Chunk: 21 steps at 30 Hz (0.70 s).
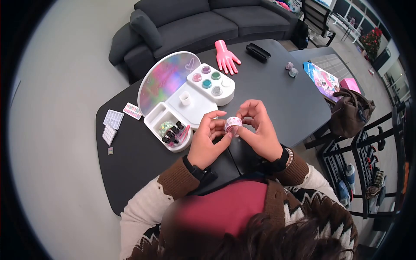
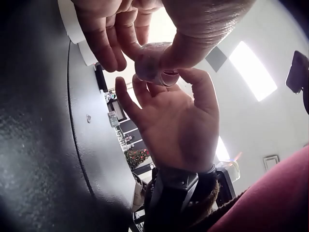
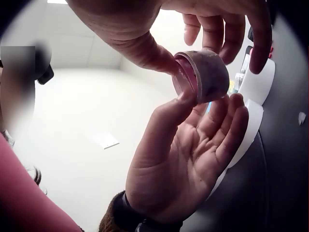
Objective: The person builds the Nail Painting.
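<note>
Between both hands, above the table's near edge, is a small round roll (image 1: pixel 234 123) with a pink-on-white pattern. Its curved side and rim show in the right wrist view, with pink material (image 3: pixel 186 71) inside the end. My left hand (image 1: pixel 211 138) holds the roll from the left, its thumb at the rim and its fingers bent behind. From the other side my right hand (image 1: pixel 261 131) pinches it between thumb and fingers. Just beyond the hands stands a white nail-play tray (image 1: pixel 203 113) with a rainbow, half-round back panel (image 1: pixel 169 80).
Several glitter pots (image 1: pixel 206 83) and small black-capped bottles (image 1: pixel 173 133) sit in the tray. A pink model hand (image 1: pixel 226 58) and black case (image 1: pixel 258 51) lie behind. Nail sheets (image 1: pixel 113 119) are at left; two small pots (image 1: pixel 293 72), a box (image 1: pixel 323 80) and brown bag (image 1: pixel 352 113) at right.
</note>
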Each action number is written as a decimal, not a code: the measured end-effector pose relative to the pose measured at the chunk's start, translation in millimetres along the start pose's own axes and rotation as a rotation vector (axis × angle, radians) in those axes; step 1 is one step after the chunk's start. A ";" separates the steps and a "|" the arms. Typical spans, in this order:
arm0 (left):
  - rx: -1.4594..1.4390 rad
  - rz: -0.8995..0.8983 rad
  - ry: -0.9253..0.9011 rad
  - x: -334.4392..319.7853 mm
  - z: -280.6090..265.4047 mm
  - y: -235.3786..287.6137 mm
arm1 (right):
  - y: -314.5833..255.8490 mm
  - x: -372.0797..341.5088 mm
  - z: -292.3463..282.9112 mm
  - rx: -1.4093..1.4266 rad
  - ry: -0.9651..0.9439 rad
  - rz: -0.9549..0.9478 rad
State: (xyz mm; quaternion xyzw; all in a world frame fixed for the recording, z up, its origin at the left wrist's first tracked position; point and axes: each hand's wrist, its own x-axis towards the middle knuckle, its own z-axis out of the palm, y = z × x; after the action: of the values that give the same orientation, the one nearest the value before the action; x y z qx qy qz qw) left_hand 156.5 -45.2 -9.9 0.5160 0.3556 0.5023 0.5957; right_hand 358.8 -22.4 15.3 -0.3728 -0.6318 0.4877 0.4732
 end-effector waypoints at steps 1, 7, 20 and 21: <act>0.038 0.022 -0.016 1.1 0.1 0.6 | 0.9 0.8 1.9 0.033 0.033 -0.043; 0.108 0.004 -0.043 0.9 -4.7 7.7 | -1.0 -0.3 8.9 0.082 0.045 -0.100; -0.146 0.183 0.099 -9.5 0.5 16.6 | -28.0 3.6 11.7 -0.191 -0.233 0.065; -0.145 0.181 0.095 -9.2 -1.0 14.7 | -26.1 3.7 14.4 -0.202 -0.237 0.041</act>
State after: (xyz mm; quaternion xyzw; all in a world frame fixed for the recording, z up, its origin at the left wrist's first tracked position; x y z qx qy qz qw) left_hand 149.9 -54.3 3.4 0.4772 0.2980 0.6024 0.5661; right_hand 343.7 -29.2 40.3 -0.3712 -0.7212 0.4719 0.3455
